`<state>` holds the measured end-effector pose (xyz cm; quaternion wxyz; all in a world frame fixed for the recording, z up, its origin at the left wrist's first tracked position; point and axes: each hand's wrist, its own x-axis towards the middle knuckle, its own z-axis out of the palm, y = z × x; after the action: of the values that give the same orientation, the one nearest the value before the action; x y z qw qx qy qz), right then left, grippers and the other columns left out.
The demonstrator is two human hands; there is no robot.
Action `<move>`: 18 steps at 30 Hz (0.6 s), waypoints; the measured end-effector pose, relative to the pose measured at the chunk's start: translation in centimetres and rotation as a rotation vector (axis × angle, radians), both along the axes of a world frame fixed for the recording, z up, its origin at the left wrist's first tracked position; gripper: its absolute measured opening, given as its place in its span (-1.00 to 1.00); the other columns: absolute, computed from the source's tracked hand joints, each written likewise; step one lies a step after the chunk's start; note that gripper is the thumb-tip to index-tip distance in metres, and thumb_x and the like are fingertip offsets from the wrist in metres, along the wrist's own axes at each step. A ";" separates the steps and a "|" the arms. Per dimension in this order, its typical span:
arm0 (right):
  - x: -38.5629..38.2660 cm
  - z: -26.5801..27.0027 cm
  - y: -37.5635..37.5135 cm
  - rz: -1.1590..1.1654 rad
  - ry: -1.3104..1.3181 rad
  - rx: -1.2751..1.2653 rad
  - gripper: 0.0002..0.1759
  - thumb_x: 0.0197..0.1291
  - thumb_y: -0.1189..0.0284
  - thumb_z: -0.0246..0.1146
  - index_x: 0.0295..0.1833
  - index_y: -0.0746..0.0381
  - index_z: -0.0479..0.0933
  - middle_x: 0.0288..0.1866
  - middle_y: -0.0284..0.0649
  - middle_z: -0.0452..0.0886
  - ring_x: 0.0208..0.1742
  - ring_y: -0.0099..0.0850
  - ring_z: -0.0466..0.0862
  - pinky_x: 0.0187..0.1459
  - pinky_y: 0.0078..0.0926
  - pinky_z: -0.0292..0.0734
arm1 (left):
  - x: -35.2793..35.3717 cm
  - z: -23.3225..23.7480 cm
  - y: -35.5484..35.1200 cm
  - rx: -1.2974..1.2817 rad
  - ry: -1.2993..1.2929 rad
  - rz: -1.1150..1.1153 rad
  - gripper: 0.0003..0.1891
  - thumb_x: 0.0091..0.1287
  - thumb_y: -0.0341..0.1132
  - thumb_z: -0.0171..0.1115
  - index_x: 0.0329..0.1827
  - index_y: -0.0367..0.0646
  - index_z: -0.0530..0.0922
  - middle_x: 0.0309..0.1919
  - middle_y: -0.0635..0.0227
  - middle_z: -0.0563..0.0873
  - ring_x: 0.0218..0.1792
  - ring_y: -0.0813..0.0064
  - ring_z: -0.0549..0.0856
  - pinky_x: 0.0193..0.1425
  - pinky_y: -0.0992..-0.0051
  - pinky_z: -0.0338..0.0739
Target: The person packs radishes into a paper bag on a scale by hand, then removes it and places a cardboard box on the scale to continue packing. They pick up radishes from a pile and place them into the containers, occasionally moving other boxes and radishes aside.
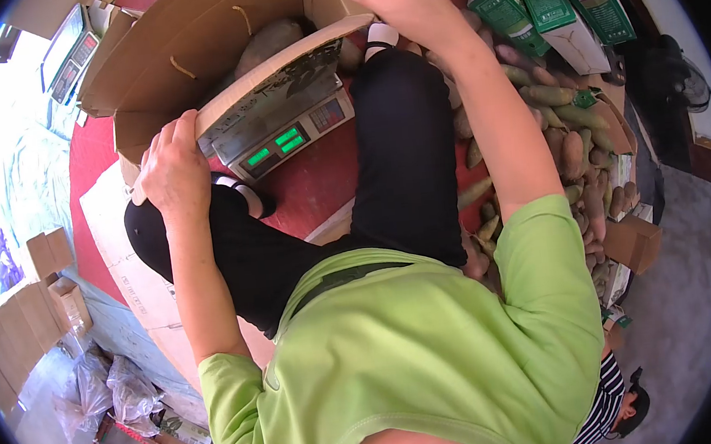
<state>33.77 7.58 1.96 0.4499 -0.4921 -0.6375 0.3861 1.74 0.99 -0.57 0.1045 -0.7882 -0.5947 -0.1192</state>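
In front of me an open cardboard box (163, 48) stands on a digital scale (313, 128) with lit green digits. A large brown tuber (271, 45) lies inside, next to a cord loop on the box wall. My left hand (175, 166) is closed over the left end of the box's near flap (275, 77), its fingers wrapped round the edge. At the box's upper right corner, my right hand (404, 2) has its thumb and fingers pinched at the cardboard edge; its fingertips are partly cut off by the frame.
Many tubers (571, 156) are heaped to my right, below green-and-white cartons (543, 2). Another scale (70, 57) stands at the upper left. Flattened cardboard (135, 267) and plastic bags (133, 389) lie to my left. A person in a striped top (604, 403) is at the lower right.
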 end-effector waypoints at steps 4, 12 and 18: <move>5.3 -4.6 -4.9 -0.165 -0.109 0.010 -0.55 0.16 0.57 0.29 0.20 0.19 0.50 0.08 -0.26 0.64 0.09 -0.41 0.62 0.14 -0.44 0.52 | 0.1 0.0 -0.1 0.000 0.023 0.002 -0.68 0.18 -0.49 0.17 -0.01 0.05 0.61 -0.15 0.42 0.73 -0.08 0.34 0.70 0.01 0.33 0.57; 11.8 -23.1 -20.0 -0.505 -0.043 -0.367 -0.67 0.13 0.59 0.32 0.05 0.28 0.58 -0.07 -0.23 0.68 -0.02 -0.48 0.64 0.04 -0.52 0.52 | 0.4 0.1 -0.3 0.034 -0.159 -0.020 -0.60 0.21 -0.43 0.25 0.13 0.12 0.61 -0.16 0.41 0.73 -0.10 0.31 0.71 -0.01 0.35 0.56; 10.9 -34.0 -32.7 -0.581 -0.317 -0.920 -0.66 0.02 0.43 0.33 -0.02 0.21 0.63 -0.13 -0.05 0.71 -0.03 -0.18 0.70 0.03 -0.32 0.56 | 0.1 0.5 -0.2 0.183 -0.161 -0.113 -0.64 0.24 -0.29 0.37 0.12 0.01 0.63 -0.20 0.45 0.77 -0.12 0.41 0.71 0.10 0.38 0.49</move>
<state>44.67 -25.11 -32.00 0.1757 -0.8448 -0.3018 0.4055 1.83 0.80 -0.02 0.1208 -0.7955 -0.5423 -0.2417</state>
